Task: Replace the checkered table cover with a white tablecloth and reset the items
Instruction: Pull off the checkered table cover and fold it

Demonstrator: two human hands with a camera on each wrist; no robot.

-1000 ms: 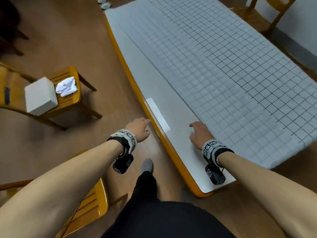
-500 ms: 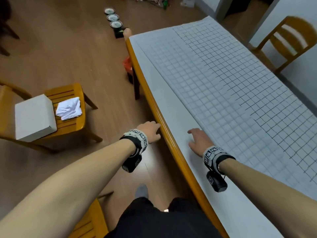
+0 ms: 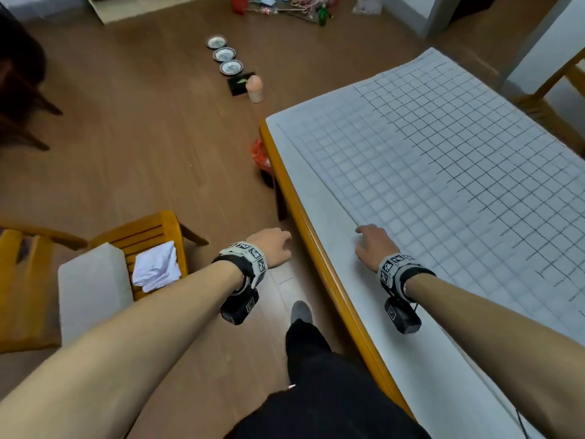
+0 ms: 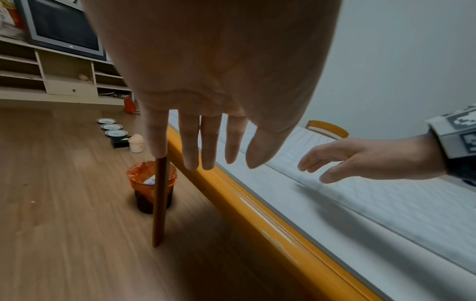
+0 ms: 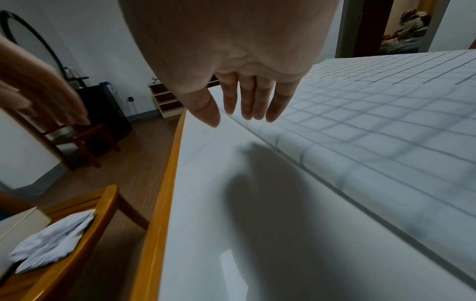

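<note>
Head view, left to right: my left hand (image 3: 272,247) hangs off the bench (image 3: 319,248) edge, fingers straight, holding nothing. My right hand (image 3: 375,245) hovers over the bare strip, fingers relaxed, empty. The checkered cover (image 3: 443,172) lies flat just beyond: I judge it thin, light and limp, best pinched along its near edge.

The checkered table cover (image 3: 443,172) is white with a thin dark grid of squares; a plain white strip runs beside it along the table's yellow-orange wooden edge (image 3: 319,248). The floor (image 3: 126,137) is brown wood. On the yellow wooden chair (image 3: 152,229) lie a crumpled white cloth (image 3: 156,267) and a white box (image 3: 91,289). The small bin (image 4: 152,189) has an orange liner.
</note>
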